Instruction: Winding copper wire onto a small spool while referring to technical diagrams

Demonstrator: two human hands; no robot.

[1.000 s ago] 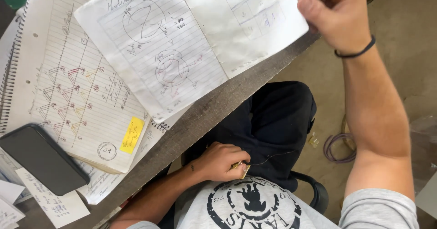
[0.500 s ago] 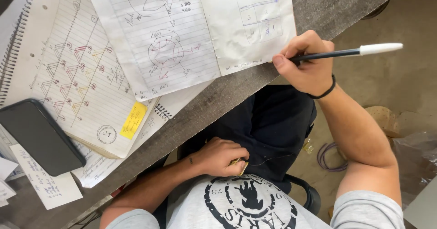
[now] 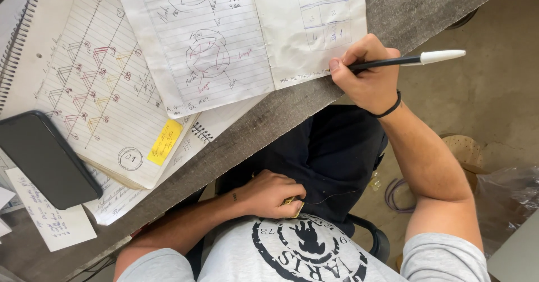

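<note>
Head view: right hand (image 3: 368,80) grips a black pen (image 3: 404,62) at the loose sheet's (image 3: 252,40) lower edge — left hand (image 3: 275,195), below the sheet, curls around a small gold object (image 3: 296,205).

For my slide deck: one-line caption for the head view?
Right hand writes with pen on paper; left hand rests on lap.

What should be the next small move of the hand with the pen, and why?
Probably lower the pen tip onto the loose sheet. The right hand grips the pen in a writing hold at the sheet's lower edge, beside a written line, while the left hand rests on the lap.
</note>
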